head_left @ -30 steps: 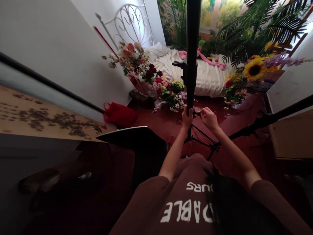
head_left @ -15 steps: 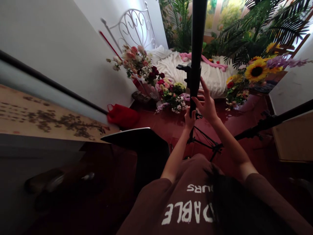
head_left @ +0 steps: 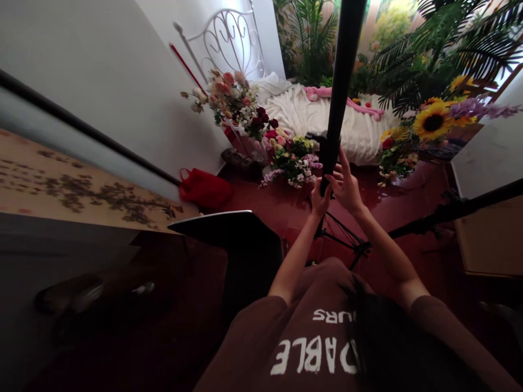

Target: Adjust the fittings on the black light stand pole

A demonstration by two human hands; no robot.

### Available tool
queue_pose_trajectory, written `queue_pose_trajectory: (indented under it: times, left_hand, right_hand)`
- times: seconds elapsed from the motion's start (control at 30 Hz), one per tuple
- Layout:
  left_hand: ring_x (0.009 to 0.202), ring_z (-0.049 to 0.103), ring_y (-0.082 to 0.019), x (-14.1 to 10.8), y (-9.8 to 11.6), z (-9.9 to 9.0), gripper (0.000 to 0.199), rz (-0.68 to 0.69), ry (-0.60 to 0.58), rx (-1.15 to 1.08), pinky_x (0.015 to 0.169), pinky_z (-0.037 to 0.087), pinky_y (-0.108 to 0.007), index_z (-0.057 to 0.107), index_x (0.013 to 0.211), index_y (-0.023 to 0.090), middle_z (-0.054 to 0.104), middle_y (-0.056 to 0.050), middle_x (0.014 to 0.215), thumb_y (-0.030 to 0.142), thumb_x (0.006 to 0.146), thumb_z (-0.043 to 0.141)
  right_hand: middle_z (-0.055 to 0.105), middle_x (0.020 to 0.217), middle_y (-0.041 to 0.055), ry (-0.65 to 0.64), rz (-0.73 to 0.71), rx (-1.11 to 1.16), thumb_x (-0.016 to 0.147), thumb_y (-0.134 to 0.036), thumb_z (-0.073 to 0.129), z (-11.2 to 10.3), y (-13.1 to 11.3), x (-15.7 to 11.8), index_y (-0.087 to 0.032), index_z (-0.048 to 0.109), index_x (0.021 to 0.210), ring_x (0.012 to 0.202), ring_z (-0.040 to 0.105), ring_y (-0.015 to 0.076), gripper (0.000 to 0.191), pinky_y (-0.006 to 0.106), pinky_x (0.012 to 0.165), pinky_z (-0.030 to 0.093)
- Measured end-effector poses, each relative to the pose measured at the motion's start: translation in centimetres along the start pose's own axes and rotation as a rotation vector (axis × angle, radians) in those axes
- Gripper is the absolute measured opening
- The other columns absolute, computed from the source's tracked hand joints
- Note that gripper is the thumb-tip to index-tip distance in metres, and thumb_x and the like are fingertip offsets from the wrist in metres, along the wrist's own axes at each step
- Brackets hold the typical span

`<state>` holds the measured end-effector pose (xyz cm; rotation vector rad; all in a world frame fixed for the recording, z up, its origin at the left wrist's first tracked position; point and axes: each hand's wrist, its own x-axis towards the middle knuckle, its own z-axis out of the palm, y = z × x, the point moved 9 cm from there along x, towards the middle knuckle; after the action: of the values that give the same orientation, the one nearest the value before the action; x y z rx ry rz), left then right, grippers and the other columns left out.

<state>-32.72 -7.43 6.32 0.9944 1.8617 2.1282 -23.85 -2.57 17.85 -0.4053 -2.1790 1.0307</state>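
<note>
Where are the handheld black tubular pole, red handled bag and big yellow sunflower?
Black tubular pole point(head_left: 344, 71): head view, upper shaft.
Red handled bag point(head_left: 206, 188): head view, body.
Big yellow sunflower point(head_left: 433, 122): head view, centre.

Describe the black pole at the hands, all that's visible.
The black pole looks round, smooth and matte, metal or plastic. Its top leans right in view and leaves the frame. A collar with a lever pointing left sits just above the hands. The left hand wraps it; the right hand has fingers spread alongside, contact unclear. It stands before the cream cloth. Its base is partly hidden.
</note>
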Motion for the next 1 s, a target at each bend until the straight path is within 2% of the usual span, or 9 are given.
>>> queue_pose_trajectory:
  times: [0.17, 0.37, 0.57, 0.73, 0.83, 1.0]
  left_hand:
    - [0.077, 0.064, -0.018, -0.1, -0.8, -0.2, 0.056, 0.016, 0.002, -0.015, 0.073, 0.051, -0.03, 0.062, 0.105, 0.019, 0.068, -0.006, 0.085, 0.07, 0.082, 0.054]
    - [0.084, 0.065, -0.017, -0.3, -1.3, -0.1, 0.036, -0.055, 0.02, -0.068, 0.077, 0.052, -0.028, 0.062, 0.104, 0.023, 0.067, -0.005, 0.093, 0.052, 0.092, 0.047]
    - [0.085, 0.064, -0.018, -0.3, -1.4, -0.1, 0.027, -0.098, 0.018, -0.034, 0.079, 0.053, -0.029, 0.061, 0.101, 0.023, 0.066, -0.004, 0.089, 0.041, 0.09, 0.046]
    - [0.085, 0.064, -0.019, -0.4, -1.8, -0.3, 0.026, -0.109, 0.05, -0.022, 0.078, 0.052, -0.03, 0.061, 0.102, 0.023, 0.065, -0.004, 0.085, 0.04, 0.089, 0.046]
    - [0.082, 0.064, -0.019, -0.4, -1.8, -0.1, 0.028, -0.099, 0.037, -0.026, 0.075, 0.051, -0.029, 0.061, 0.102, 0.023, 0.064, -0.004, 0.082, 0.041, 0.089, 0.045]
    - [0.08, 0.064, -0.018, -0.4, -1.7, 0.1, 0.032, -0.091, 0.026, -0.032, 0.074, 0.051, -0.028, 0.061, 0.106, 0.023, 0.064, -0.003, 0.081, 0.044, 0.089, 0.043]
  right_hand:
    - [0.068, 0.127, 0.0047, 0.056, 0.092, -0.09, 0.095, -0.033, 0.056, 0.5, 2.8, -2.5, -0.036, 0.03, 0.154, 0.113, 0.068, 0.0257, 0.065, 0.042, 0.097, 0.057]
    - [0.069, 0.125, 0.0043, 0.088, 0.1, -0.086, 0.094, -0.036, 0.057, 0.1, 3.0, -2.3, -0.032, 0.038, 0.15, 0.112, 0.069, 0.0229, 0.06, 0.037, 0.094, 0.058]
    - [0.07, 0.12, 0.0065, 0.1, 0.072, -0.053, 0.092, -0.034, 0.058, 0.0, 4.1, -4.2, -0.025, 0.059, 0.128, 0.108, 0.069, 0.0201, 0.037, 0.038, 0.098, 0.055]
    - [0.066, 0.126, 0.0101, 0.05, 0.037, -0.009, 0.09, -0.034, 0.059, 0.2, 5.4, -5.8, -0.023, 0.058, 0.127, 0.113, 0.066, 0.0209, 0.038, 0.038, 0.095, 0.057]
    - [0.065, 0.127, 0.0105, 0.077, 0.062, 0.043, 0.091, -0.036, 0.058, 0.0, 6.2, -6.6, -0.023, 0.056, 0.129, 0.111, 0.066, 0.0197, 0.04, 0.035, 0.089, 0.06]
    - [0.065, 0.129, 0.0083, 0.087, 0.107, -0.016, 0.091, -0.036, 0.057, -0.2, 6.5, -7.1, -0.025, 0.054, 0.132, 0.111, 0.067, 0.0198, 0.043, 0.035, 0.087, 0.061]
